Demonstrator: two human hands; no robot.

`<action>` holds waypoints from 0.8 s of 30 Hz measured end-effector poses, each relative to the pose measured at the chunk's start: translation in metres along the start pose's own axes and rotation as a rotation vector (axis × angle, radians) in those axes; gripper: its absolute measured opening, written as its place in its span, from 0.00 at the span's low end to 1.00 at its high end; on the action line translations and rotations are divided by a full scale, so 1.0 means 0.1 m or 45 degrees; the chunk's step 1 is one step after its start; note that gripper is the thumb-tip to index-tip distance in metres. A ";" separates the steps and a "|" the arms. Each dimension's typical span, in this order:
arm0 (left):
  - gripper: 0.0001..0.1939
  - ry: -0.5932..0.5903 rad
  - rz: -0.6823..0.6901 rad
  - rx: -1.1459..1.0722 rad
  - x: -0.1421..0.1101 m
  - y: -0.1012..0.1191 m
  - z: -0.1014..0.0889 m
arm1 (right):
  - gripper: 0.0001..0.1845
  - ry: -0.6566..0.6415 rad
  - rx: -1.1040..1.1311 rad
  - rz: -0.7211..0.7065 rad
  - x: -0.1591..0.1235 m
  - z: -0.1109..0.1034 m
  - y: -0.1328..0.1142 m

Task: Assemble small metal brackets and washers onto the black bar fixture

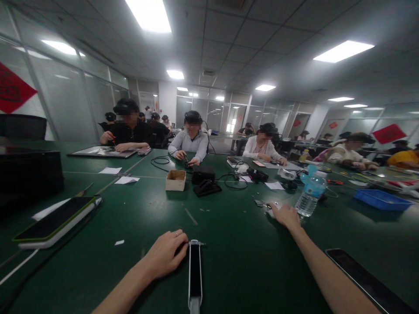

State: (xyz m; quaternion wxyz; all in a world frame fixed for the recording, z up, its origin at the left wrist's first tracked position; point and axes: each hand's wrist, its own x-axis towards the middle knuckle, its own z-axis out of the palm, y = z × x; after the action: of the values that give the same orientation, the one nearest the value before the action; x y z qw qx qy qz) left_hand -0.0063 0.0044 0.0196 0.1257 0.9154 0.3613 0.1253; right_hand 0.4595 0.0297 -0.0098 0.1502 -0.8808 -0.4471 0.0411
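Note:
My left hand rests on the green table, fingers loosely bent and the thumb apart from them. Its fingertips are right beside the top end of a slim white device with a black face; whether they touch it I cannot tell. A thin metal piece lies across that end. Stretched forward, my right hand has its fingers drawn together over small metal parts. What is between those fingertips is too small to make out. A water bottle with a blue label stands just right of that hand.
A black phone lies by my right forearm. At left a green-edged phone sits on a white block. Ahead are a small cardboard box, black devices and cables. A blue tray stands right. Several people work opposite.

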 end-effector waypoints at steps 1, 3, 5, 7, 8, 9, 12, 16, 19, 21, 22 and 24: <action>0.12 0.003 0.005 -0.002 0.00 0.00 0.00 | 0.40 0.001 -0.013 0.034 0.09 0.02 0.04; 0.12 0.000 0.008 -0.001 0.01 0.00 0.01 | 0.43 -0.007 -0.025 0.034 0.28 0.10 0.05; 0.13 -0.012 -0.004 0.006 0.03 0.01 0.02 | 0.44 -0.027 -0.020 -0.038 0.47 0.20 0.00; 0.13 -0.023 -0.017 0.006 0.04 0.01 0.01 | 0.44 -0.049 -0.011 -0.121 0.64 0.31 -0.07; 0.13 -0.027 -0.022 0.000 0.05 0.02 0.01 | 0.43 -0.060 -0.006 -0.160 0.71 0.35 -0.11; 0.13 -0.030 -0.024 -0.008 0.06 0.02 0.01 | 0.43 -0.070 -0.003 -0.198 0.78 0.39 -0.15; 0.13 -0.029 -0.024 -0.018 0.07 0.03 0.01 | 0.42 -0.106 0.004 -0.310 0.91 0.46 -0.24; 0.12 -0.018 -0.036 -0.010 0.08 0.04 0.01 | 0.38 -0.160 -0.001 -0.436 0.94 0.49 -0.30; 0.12 -0.029 -0.051 -0.012 0.07 0.04 0.00 | 0.35 -0.186 -0.016 -0.506 0.89 0.50 -0.29; 0.12 -0.041 -0.055 -0.014 0.07 0.04 0.00 | 0.34 -0.203 -0.027 -0.549 0.82 0.51 -0.27; 0.12 -0.043 -0.053 -0.012 0.07 0.04 0.00 | 0.33 -0.211 -0.032 -0.569 0.79 0.51 -0.26; 0.12 -0.038 -0.036 -0.010 0.08 0.03 0.00 | 0.33 -0.225 -0.038 -0.606 0.70 0.52 -0.26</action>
State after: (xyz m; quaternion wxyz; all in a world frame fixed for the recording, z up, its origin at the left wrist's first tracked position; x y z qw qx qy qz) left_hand 0.0017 0.0082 0.0215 0.1364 0.9115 0.3716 0.1112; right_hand 0.4701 0.1117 -0.0474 0.1029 -0.7458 -0.6540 0.0746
